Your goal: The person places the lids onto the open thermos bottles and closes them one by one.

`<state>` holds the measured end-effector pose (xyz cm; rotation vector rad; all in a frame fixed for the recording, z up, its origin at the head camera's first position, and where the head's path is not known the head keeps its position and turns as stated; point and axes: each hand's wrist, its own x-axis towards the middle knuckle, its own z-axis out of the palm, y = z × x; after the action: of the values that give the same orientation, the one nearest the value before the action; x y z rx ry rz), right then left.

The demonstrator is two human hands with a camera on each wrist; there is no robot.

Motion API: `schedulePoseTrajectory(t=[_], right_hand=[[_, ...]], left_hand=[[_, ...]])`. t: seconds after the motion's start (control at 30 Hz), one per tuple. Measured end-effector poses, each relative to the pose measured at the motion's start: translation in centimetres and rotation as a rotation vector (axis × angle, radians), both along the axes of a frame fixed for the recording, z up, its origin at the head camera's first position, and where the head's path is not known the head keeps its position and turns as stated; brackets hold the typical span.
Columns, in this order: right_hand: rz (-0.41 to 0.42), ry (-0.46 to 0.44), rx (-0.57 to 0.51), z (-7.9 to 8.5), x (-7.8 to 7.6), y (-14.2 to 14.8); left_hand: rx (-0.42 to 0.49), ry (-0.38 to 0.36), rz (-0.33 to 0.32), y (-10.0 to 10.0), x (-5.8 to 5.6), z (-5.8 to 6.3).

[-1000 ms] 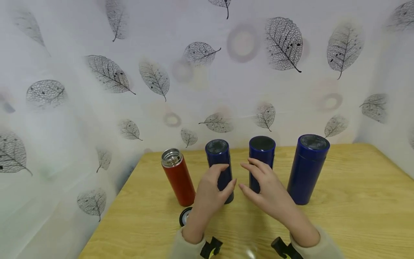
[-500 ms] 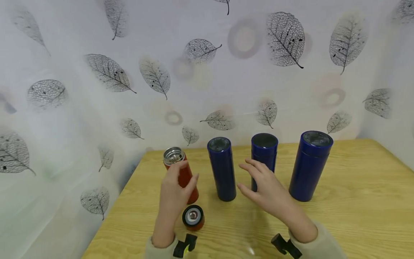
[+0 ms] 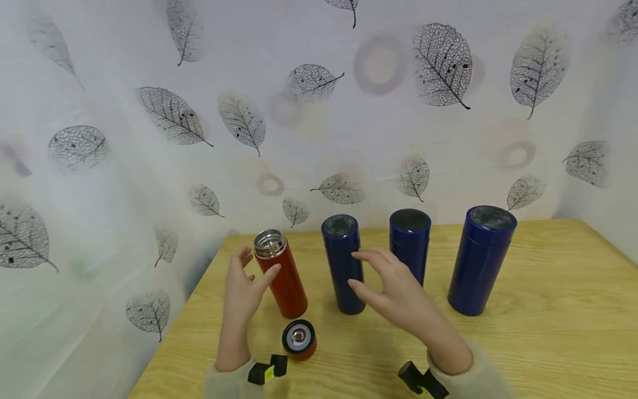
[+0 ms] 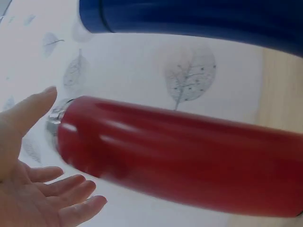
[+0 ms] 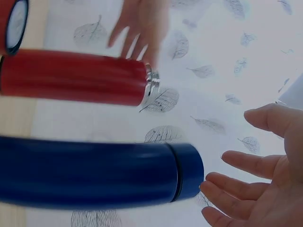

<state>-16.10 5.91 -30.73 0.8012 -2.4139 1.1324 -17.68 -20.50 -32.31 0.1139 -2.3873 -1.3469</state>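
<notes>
A red thermos bottle [image 3: 286, 280] with a bare steel mouth stands upright at the left of the row. My left hand [image 3: 244, 291] is spread around its upper part, thumb on one side and fingers on the other; in the left wrist view [image 4: 42, 179] the fingers stand apart near the steel neck. In front of the bottle a red and black lid [image 3: 299, 339] lies with its inner side up. My right hand [image 3: 399, 288] hovers, fingers apart and nothing held, before the left blue thermos [image 3: 343, 271] and the middle blue thermos [image 3: 413, 249], partly covering the middle one.
A third blue thermos [image 3: 480, 263] stands further right, its cap on. All stand on a wood-grain table [image 3: 563, 310]. Behind them hangs a pale curtain [image 3: 349, 138] printed with leaves, which also runs down the left side.
My left hand has moved left, from before the left blue thermos to the red one, uncovering the lid. My right hand has shifted slightly left.
</notes>
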Motion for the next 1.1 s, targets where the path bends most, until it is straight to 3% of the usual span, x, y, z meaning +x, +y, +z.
schedulePoseTrajectory(t=[0.3,0.67,0.93,1.1], right_hand=[[0.092,0.005,-0.091,0.7,-0.5,-2.6],[0.161,0.009,-0.080,0.0,-1.3,-4.1],[0.191,-0.050,-0.162,0.0,-1.7,-6.4],[0.253,-0.110,-0.132,-0.8,-1.9,-7.6]], left_hand=[[0.011,-0.036,-0.045,0.1,-1.1,-1.2],[-0.005,-0.020,-0.046,-0.2,-1.3,-1.6],[-0.021,-0.016,-0.047,-0.5,-1.4,-1.9],[-0.014,-0.010,-0.049,-0.8,-1.2,-2.0]])
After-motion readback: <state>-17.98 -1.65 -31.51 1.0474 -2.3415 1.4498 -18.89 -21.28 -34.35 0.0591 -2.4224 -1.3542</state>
